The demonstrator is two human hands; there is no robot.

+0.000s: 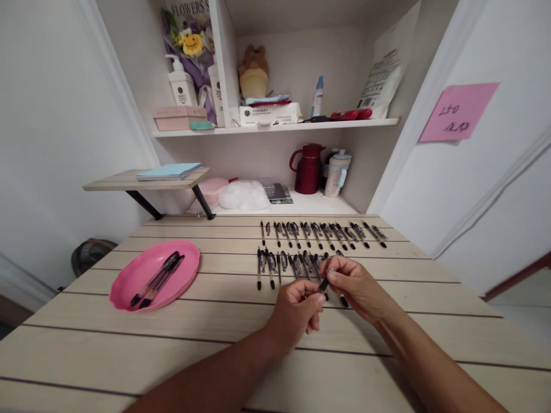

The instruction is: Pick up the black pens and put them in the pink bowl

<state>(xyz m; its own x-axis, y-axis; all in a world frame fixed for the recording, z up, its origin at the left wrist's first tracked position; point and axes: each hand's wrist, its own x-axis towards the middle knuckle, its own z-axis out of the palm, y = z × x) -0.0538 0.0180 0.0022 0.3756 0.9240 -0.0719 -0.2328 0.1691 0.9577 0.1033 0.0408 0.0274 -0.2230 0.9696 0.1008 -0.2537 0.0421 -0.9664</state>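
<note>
Nearest, two bare forearms come in from 6 o'clock over the worktop (86, 338). Left hand (297, 312) is curled tight, its fingertips pinched on the lower end of a black pen (323, 284). Right hand (357, 287) sits just beside it at 2 o'clock, thumb and forefinger closed on the same pen's upper end. The pen is held tilted, just above the boards, a little right of centre, at the near edge of the laid-out rows. Which part is cap and which barrel: cannot tell

Just beyond the hands, 12 o'clock: near row of pens (279, 264), side by side on the boards, its right end hidden behind the fingers. Further on at 12: far row of pens (322, 232), longer, reaching toward 1 o'clock

At 10 o'clock from the hands, well apart: pink tray (124, 281) flat on the worktop, with two dark pens (157, 279) lying in it, close alongside each other

Past the back edge: red jug (307, 167) and white cup (336, 172) side by side at 12; blue notebook (167, 171) on a riser shelf (112, 184) at 11. Pink note (458, 112) on the door, 2 o'clock
</note>
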